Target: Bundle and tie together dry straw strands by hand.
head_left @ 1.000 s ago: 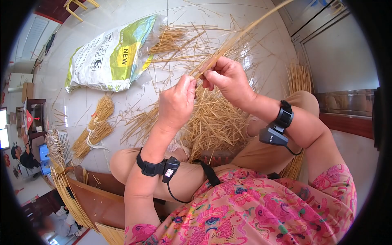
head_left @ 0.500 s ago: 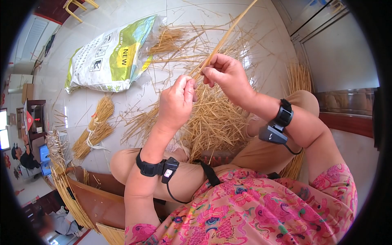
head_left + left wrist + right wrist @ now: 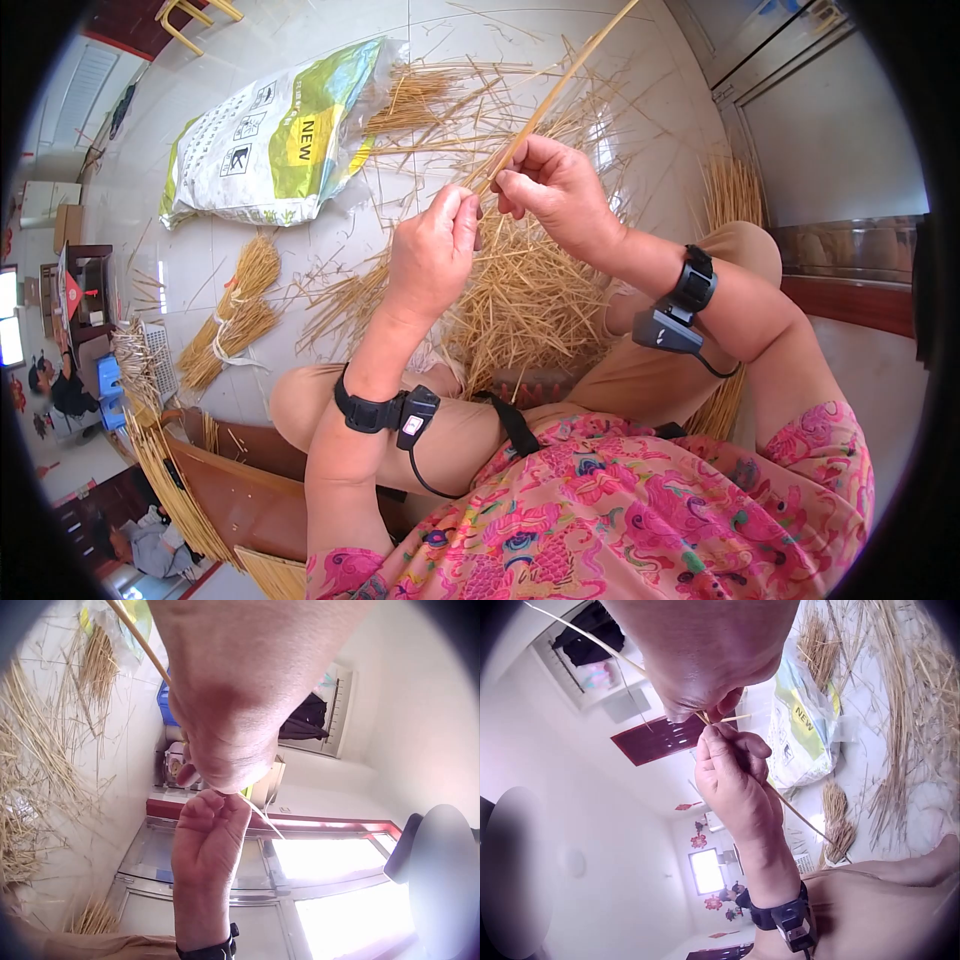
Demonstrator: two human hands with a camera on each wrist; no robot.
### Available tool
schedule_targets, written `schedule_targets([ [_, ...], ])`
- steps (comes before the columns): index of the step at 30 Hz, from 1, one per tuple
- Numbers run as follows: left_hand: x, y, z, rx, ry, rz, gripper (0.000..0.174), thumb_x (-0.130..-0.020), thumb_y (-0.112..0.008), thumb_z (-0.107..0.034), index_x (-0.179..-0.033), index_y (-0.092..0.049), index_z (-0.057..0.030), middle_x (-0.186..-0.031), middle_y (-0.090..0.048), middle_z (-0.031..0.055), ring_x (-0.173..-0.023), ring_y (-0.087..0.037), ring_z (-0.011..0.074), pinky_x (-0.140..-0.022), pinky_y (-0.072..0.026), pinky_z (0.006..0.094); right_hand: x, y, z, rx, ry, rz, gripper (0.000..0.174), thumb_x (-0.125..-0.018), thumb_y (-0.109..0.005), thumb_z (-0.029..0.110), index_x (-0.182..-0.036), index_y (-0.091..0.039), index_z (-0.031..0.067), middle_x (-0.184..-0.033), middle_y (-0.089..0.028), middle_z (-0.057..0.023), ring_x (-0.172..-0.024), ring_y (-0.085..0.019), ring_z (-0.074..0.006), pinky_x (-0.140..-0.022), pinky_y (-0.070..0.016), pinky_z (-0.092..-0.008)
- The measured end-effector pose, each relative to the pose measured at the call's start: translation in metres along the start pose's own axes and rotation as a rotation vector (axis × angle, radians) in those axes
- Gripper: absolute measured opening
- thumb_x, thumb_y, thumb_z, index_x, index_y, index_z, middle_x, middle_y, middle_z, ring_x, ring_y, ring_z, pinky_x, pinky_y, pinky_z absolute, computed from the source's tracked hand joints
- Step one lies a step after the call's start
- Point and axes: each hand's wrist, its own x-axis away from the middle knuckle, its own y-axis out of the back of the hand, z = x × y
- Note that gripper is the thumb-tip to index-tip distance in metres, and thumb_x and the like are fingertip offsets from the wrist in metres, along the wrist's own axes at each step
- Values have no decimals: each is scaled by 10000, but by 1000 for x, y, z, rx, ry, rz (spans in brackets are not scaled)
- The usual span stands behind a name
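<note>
Two hands, the left hand (image 3: 432, 255) and right hand (image 3: 560, 185), one straw stalk (image 3: 560, 88), one printed sack (image 3: 270, 130), one tied bundle (image 3: 235, 315).

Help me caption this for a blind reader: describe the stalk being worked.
Start at the loose straw heap on the tiled floor in front of the person. Above it the left hand and right hand meet, both pinching one stalk at its lower end. Unlike the straw lying around, it is lifted, long and straight, slanting up out of view.

Single straw stalk (image 3: 556, 88): pale golden, thin, straight.
Held in the air, slanting from its near end up toward the far right. The near end is pinched between the left hand (image 3: 432, 255) and the right hand (image 3: 560, 190); the far end runs out of view.
</note>
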Motion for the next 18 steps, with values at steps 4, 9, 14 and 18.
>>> schedule_targets([
  [4, -1, 0, -1, -4, 1, 9, 128, -933, -493, -131, -851, -542, -46, -553, -569, 74, -511, -591, 213, -473, -438, 320, -1, 0, -3, 10, -3, -9, 62, -845, -573, 48, -894, -575, 9, -752, -577, -11, -643, -570, -69, -573, -469, -207],
  [9, 0, 2, -4, -5, 31, 35, 176, -951, -463, -118, -818, -538, -29, -574, -569, 53, -510, -566, 130, -495, -437, 267, -1, -1, 1, 16, -14, -19, 59, -819, -594, 40, -832, -548, 7, -726, -571, -2, -630, -557, -53, -555, -467, -204],
  [14, -1, 2, -5, 1, 39, 40, 181, -952, -459, -120, -818, -539, -27, -574, -568, 53, -514, -566, 131, -496, -436, 266, -2, 0, 0, 32, -23, -17, 71, -811, -601, 41, -808, -540, 5, -705, -565, -2, -610, -536, -40, -535, -453, -201],
  [18, -2, 3, -4, 54, 39, 59, 184, -953, -452, -121, -826, -544, -25, -573, -568, 52, -522, -568, 126, -500, -435, 260, -2, 3, -2, 49, -31, -1, 68, -823, -588, 53, -876, -568, 15, -748, -573, 1, -635, -549, -51, -568, -462, -201],
])
